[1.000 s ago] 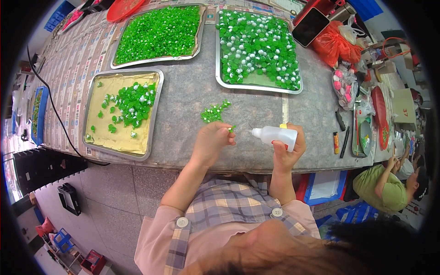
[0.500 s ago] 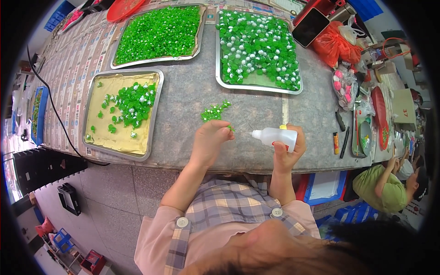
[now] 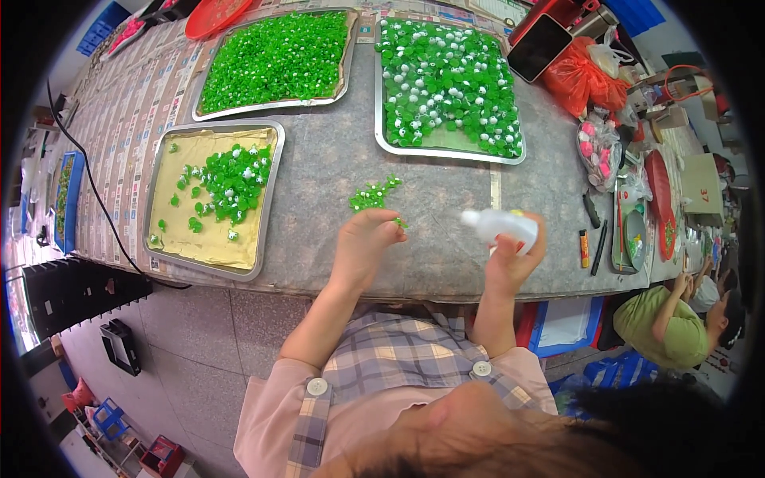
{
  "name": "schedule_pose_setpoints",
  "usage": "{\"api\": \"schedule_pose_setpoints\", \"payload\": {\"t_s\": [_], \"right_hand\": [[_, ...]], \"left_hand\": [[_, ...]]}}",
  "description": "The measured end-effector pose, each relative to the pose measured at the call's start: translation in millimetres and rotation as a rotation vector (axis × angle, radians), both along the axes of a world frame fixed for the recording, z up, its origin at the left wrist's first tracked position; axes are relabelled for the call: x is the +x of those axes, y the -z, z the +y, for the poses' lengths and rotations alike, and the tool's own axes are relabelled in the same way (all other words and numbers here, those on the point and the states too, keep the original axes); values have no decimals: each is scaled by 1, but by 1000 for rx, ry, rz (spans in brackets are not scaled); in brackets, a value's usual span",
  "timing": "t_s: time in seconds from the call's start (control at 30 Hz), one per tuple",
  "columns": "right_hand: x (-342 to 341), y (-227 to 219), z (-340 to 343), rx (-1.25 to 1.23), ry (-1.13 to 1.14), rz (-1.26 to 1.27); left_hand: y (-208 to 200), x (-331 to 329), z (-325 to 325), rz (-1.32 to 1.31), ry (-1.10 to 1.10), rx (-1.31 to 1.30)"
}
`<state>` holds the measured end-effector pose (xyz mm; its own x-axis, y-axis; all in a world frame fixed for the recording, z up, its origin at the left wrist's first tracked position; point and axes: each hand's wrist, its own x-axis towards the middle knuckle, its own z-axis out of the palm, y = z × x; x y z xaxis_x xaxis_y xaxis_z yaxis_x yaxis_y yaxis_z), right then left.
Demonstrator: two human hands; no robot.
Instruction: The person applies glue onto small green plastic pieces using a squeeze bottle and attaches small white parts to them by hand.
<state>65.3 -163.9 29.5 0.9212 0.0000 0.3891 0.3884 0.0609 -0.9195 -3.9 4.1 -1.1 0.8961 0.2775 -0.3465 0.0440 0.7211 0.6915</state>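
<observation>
My left hand (image 3: 368,243) pinches a small green plastic piece (image 3: 401,223) between thumb and fingers, just over the near part of the table. Right beyond it lies a little pile of similar green pieces (image 3: 368,196) with white specks. My right hand (image 3: 514,259) is wrapped round a white squeeze bottle (image 3: 502,229), tilted with its nozzle toward the left. The nozzle is apart from the green piece and slightly blurred. To the left, a metal tray (image 3: 269,191) lined with yellowish paper bears green pieces joined with white balls.
Two more metal trays stand farther back: one of small green pieces (image 3: 275,60), one of green pieces with white balls (image 3: 446,88). At right are a dark screen (image 3: 540,48), red plastic bags (image 3: 580,76), an orange lighter (image 3: 584,248) and a black pen (image 3: 599,248). A person in green (image 3: 665,323) sits farther right.
My right hand has moved to the right with the squeeze bottle, farther from my left hand, and the nozzle has risen a little. My left hand has stayed in place.
</observation>
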Motion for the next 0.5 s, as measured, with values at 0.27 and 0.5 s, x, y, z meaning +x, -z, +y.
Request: {"api": "schedule_pose_setpoints", "payload": {"t_s": [0.27, 0.5], "right_hand": [[56, 15, -48, -56, 51, 356], [66, 42, -74, -49, 116, 393]], "left_hand": [[7, -2, 3, 0, 24, 10], [9, 1, 2, -30, 26, -29]]}}
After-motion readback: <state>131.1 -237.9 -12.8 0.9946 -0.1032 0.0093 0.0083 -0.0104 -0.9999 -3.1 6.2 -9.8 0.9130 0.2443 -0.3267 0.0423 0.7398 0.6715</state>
